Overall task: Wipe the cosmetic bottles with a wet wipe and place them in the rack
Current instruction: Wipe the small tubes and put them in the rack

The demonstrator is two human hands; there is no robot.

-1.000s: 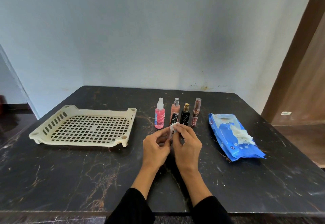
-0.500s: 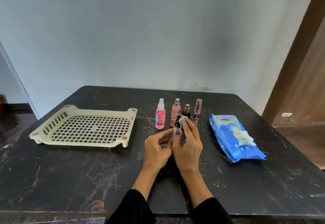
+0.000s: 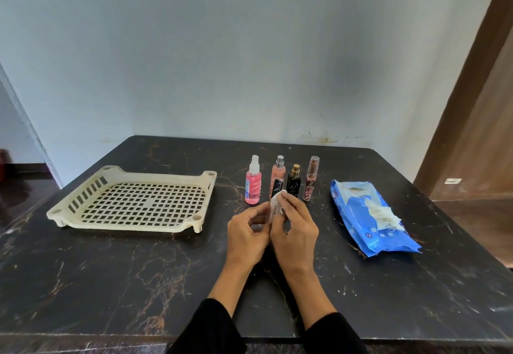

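Slim clear bottle point(image 3: 273, 209) pinched in left hand point(image 3: 247, 233), right hand point(image 3: 295, 231) pressing crumpled white wipe point(image 3: 281, 195)

Dark marble table point(image 3: 111, 284) against pale blue wall point(image 3: 222, 62), brown door point(image 3: 477, 131) right.

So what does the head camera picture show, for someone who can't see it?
Two hands over a dark table: the left hand holds a small clear bottle while the right hand rubs it with a white wipe. Four bottles stand behind, a cream rack at left, a blue wipe pack at right.
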